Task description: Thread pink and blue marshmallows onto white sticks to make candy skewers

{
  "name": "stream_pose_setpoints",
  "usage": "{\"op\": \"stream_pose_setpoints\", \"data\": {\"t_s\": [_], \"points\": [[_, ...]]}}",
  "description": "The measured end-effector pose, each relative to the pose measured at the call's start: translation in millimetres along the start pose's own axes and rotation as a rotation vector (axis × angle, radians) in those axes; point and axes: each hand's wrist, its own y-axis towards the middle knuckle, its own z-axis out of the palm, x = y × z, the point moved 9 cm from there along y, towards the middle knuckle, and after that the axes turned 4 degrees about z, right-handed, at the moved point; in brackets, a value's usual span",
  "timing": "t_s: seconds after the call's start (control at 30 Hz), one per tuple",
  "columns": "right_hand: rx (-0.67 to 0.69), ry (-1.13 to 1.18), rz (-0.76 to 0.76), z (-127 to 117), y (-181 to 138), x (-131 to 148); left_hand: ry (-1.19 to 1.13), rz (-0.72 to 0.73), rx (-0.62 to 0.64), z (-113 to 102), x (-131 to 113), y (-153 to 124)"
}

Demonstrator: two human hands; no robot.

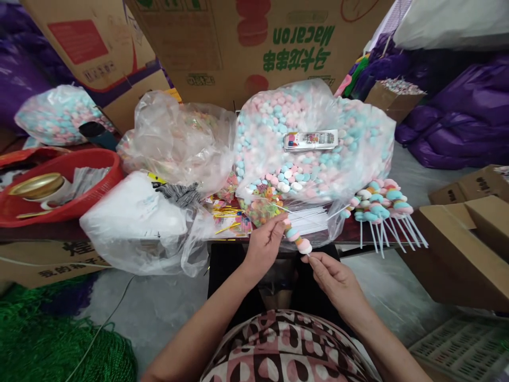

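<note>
A marshmallow skewer of pink, blue and orange pieces slants between my two hands above my lap. My left hand pinches its upper end. The fingers of my right hand are closed on the stick just below the lowest white-pink piece. Behind it lies a row of bare white sticks. A bag of small orange and green gummies sits just beyond my left hand. Finished-looking marshmallow skewers are piled to the right, their sticks hanging over the table edge.
A big clear bag of pastel marshmallows fills the table's back, with a stack of printed packets on it. A white plastic bag and a red basket stand left. Cardboard boxes are at right.
</note>
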Motion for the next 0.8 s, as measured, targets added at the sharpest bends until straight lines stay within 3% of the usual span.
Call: {"op": "stream_pose_setpoints", "data": {"t_s": [0.07, 0.2, 0.33, 0.43, 0.63, 0.73, 0.8], "points": [[-0.037, 0.042, 0.000, -8.2, -0.3, 0.7, 0.042, 0.005, 0.015, -4.4, -2.9, 18.3], [-0.121, 0.138, -0.022, -24.6, -3.2, 1.6, 0.385, 0.195, -0.007, -6.7, -20.7, 67.3], [-0.153, 0.191, -0.026, -29.4, -5.8, -4.5, 0.809, 0.068, 0.164, 16.9, 1.9, 105.2], [-0.157, 0.212, -0.012, -29.2, -7.1, -11.4, 0.914, -0.004, 0.221, 26.8, 18.4, 117.1], [-0.162, 0.180, -0.031, -34.8, -6.6, -8.3, 0.781, -0.004, 0.132, 13.1, 23.0, 117.4], [-0.174, 0.128, -0.071, -39.8, -3.2, 1.9, 0.320, -0.012, 0.086, 5.3, 16.3, 101.4], [-0.178, 0.064, -0.107, -41.0, -0.2, 8.3, -0.025, -0.073, 0.132, 10.6, 14.5, 85.1]]}}
